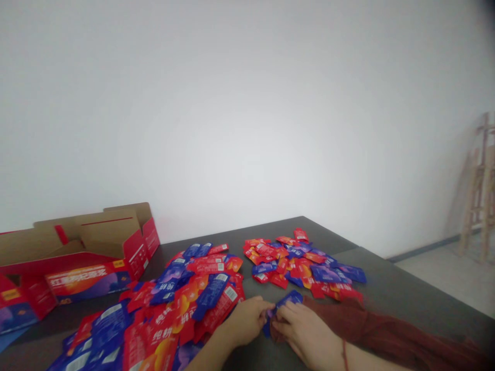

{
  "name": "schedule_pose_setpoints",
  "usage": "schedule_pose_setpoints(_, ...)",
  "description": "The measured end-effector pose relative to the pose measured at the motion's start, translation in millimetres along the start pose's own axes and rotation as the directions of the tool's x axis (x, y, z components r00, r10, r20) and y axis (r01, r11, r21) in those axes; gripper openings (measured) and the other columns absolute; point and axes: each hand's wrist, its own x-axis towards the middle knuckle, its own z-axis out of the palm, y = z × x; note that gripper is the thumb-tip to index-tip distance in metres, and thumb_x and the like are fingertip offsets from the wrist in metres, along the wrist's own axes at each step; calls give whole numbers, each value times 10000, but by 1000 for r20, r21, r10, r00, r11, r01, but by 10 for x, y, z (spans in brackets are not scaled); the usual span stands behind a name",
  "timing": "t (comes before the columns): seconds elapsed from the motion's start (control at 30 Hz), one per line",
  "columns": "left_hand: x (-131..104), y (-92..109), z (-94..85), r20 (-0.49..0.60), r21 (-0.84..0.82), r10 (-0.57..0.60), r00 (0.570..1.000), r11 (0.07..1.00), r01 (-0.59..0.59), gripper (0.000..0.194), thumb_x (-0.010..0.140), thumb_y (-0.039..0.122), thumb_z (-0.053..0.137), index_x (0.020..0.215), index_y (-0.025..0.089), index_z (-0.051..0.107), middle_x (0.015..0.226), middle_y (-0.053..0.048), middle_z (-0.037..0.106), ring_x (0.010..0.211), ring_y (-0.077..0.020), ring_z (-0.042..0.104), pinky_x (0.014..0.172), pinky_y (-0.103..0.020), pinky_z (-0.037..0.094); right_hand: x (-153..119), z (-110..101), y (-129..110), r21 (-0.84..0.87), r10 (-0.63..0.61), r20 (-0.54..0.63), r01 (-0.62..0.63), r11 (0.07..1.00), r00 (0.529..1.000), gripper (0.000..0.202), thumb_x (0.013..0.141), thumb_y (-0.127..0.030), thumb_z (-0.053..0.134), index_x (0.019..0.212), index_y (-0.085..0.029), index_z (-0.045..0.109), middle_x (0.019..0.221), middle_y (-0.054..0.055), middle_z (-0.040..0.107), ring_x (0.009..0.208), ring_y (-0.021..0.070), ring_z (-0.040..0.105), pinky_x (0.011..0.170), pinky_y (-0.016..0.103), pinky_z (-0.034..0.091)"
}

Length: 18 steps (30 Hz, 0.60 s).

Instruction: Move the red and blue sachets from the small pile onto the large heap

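Note:
Near the table's front edge, my left hand pinches the left side of a blue sachet. My right hand is closed on a brown cloth, with its fingers bent over the same sachet. Part of the cloth shows below those fingers, and the rest trails off to the right along the table. My right hand and the cloth hide much of the sachet. Left of my hands lies a large pile of red and blue sachets. Beyond them is a smaller pile of similar sachets.
Open red cardboard boxes stand at the left end of the dark table. A white wall rises behind it. Past the table's right edge, a wooden rack stands on the floor against the wall.

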Motion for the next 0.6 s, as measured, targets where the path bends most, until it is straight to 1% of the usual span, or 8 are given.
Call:
schedule_pose_setpoints(0.07, 5, -11, 6, 3, 5, -11, 1000, 1000, 11, 315, 795, 103, 428, 992, 258, 618, 889, 3, 601, 838, -152, 565, 720, -217, 403, -76, -11, 167, -26, 98, -20, -98, 995, 995, 194, 899, -173, 465, 973, -213, 640, 958, 43, 613, 871, 191, 544, 732, 297, 413)
schedule_pose_setpoints(0.13, 11, -22, 12, -1, -2, -23, 1000, 1000, 23, 347, 795, 113, 436, 1044, 267, 622, 913, 1, 600, 825, -150, 567, 714, -219, 407, -144, -2, 346, -71, 210, -45, -213, 975, 977, 241, 913, -136, 416, 957, -190, 647, 935, 62, 614, 833, 189, 560, 722, 296, 429)
schedule_pose_setpoints(0.2, 15, -20, 18, -2, -8, -28, 1000, 1000, 28, 373, 802, 126, 438, 1090, 277, 620, 918, -1, 602, 824, -150, 570, 710, -219, 410, -195, 27, 464, -117, 272, -57, -277, 954, 961, 270, 918, -115, 393, 929, -180, 655, 905, 69, 616, 798, 189, 572, 712, 299, 443)
schedule_pose_setpoints(0.27, 20, -3, 29, -15, -5, -28, 999, 1000, 28, 328, 839, 183, 441, 1094, 279, 623, 922, -6, 608, 840, -159, 574, 719, -228, 413, -225, 65, 491, -176, 275, -53, -280, 944, 960, 260, 903, -97, 412, 930, -170, 660, 898, 76, 622, 804, 203, 582, 717, 314, 455)
schedule_pose_setpoints(0.33, 25, 24, 49, -35, 5, -42, 999, 999, 42, 271, 877, 314, 464, 1093, 275, 624, 944, -15, 614, 868, -182, 580, 745, -252, 420, -233, 93, 440, -226, 258, -36, -260, 939, 965, 241, 882, -80, 440, 948, -152, 661, 912, 88, 628, 819, 223, 590, 720, 332, 466)
schedule_pose_setpoints(0.43, 38, 50, 106, -52, 11, -87, 995, 996, 88, 380, 844, 484, 539, 1161, 283, 597, 1014, -25, 620, 934, -225, 586, 819, -304, 422, -198, 91, 318, -222, 221, -11, -218, 950, 975, 242, 885, -79, 440, 972, -139, 658, 947, 93, 632, 813, 221, 598, 699, 330, 478)
schedule_pose_setpoints(0.53, 48, 34, 169, -64, -10, -118, 991, 993, 117, 464, 821, 490, 578, 1241, 295, 552, 1127, -30, 609, 1013, -244, 579, 891, -336, 406, -100, 38, 258, -164, 171, -10, -171, 972, 985, 229, 890, -99, 454, 963, -158, 664, 963, 77, 632, 840, 208, 597, 689, 301, 476)
schedule_pose_setpoints(0.6, 49, 9, 197, -84, -40, -109, 990, 994, 106, 530, 819, 470, 590, 1308, 290, 495, 1225, -37, 581, 1079, -243, 557, 937, -335, 387, 1, -5, 267, -148, 209, -7, -207, 967, 978, 218, 888, -109, 467, 931, -162, 673, 954, 75, 633, 853, 206, 594, 686, 290, 468)
